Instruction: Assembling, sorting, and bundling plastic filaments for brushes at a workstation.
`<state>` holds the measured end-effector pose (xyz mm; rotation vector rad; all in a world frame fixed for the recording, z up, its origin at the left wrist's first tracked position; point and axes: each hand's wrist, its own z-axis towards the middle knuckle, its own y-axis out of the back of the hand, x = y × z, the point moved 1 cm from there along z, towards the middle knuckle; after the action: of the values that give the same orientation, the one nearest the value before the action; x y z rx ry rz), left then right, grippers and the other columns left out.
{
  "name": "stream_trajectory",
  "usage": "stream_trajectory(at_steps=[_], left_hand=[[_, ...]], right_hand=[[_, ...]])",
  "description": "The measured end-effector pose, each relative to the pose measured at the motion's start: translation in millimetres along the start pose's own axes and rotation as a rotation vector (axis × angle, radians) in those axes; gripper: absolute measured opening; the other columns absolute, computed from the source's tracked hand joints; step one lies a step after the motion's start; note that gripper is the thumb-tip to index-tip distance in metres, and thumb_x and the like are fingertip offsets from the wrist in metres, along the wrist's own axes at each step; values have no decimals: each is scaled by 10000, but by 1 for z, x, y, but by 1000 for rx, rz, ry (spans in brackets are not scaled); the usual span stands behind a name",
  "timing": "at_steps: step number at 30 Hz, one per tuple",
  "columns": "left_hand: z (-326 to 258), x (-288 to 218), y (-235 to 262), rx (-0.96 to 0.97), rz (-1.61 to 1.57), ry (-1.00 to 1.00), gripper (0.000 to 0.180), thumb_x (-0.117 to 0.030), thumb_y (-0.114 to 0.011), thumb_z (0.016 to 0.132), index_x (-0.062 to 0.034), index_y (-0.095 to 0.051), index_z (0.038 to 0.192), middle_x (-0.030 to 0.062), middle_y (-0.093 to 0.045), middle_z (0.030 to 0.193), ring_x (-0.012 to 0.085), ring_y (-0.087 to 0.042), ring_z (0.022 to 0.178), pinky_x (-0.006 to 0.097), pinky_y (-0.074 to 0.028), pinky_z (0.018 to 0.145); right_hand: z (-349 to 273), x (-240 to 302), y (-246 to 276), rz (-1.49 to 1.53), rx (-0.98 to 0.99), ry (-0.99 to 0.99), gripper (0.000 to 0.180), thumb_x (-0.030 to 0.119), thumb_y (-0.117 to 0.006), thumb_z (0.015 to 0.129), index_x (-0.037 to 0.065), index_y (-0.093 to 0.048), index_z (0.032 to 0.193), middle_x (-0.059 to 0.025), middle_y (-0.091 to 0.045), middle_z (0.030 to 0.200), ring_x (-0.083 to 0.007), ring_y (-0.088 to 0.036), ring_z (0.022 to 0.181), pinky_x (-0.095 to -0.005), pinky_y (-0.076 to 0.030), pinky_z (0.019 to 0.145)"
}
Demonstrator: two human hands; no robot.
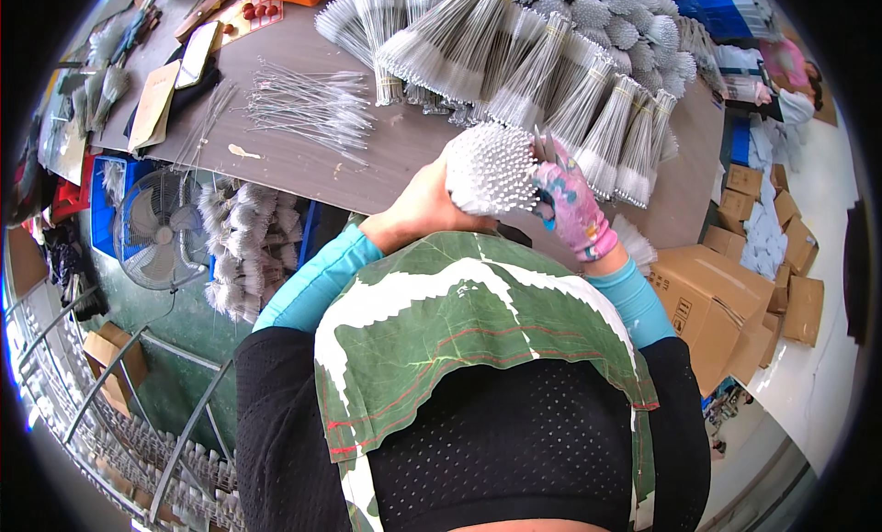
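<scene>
My bare left hand [421,199] is closed round a thick bundle of thin wire brushes [491,169], and their white-tipped ends face up in a rounded, dense cluster. Against the right side of this bundle is my right hand [579,210], in a pink patterned glove. Its fingers are curled round scissors [544,148], whose grey pointed blades show at the bundle's edge; the handles are mostly hidden by the glove. Just beyond both hands, several banded brush bundles [528,68] stand and lean in a row on the brown table [303,178].
Loose wire brushes [308,107] lie at the table's left, near a tan notebook [154,105]. Below the table's left edge stand a fan [163,229] and hanging brush bunches [248,247]. Cardboard boxes [707,302] are at my right. Another person [788,63] is at the far right.
</scene>
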<state>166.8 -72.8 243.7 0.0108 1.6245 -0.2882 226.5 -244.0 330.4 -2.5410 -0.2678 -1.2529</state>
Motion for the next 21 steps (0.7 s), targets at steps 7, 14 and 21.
stream_trajectory(at_steps=[7, 14, 21], left_hand=[[26, -19, 1, -82, 74, 56, 950, -218, -843, 571, -29, -330, 1348, 126, -497, 1275, 217, -468, 1193, 320, -348, 1024], [34, -19, 5, -17, -28, 60, 780, -170, -828, 582, -18, -453, 1249, 101, -558, 1189, 190, -515, 1115, 309, -378, 980], [35, -18, 8, -13, -13, 120, 701, -172, -820, 591, -28, -500, 1198, 93, -594, 1134, 187, -563, 1042, 310, -427, 918]], right_hand=[[21, 15, 9, 2, 81, 2, 364, 299, -485, 904, 91, -468, 1202, 7, -565, 871, -77, -516, 615, -176, -311, 420], [28, 17, 16, -3, 115, -65, 378, 439, -524, 869, 118, -489, 1065, -69, -579, 891, -163, -534, 632, -198, -327, 443], [27, 22, 8, -21, 42, -106, 324, 378, -496, 909, 103, -489, 1080, -78, -580, 902, -162, -538, 640, -206, -320, 436]])
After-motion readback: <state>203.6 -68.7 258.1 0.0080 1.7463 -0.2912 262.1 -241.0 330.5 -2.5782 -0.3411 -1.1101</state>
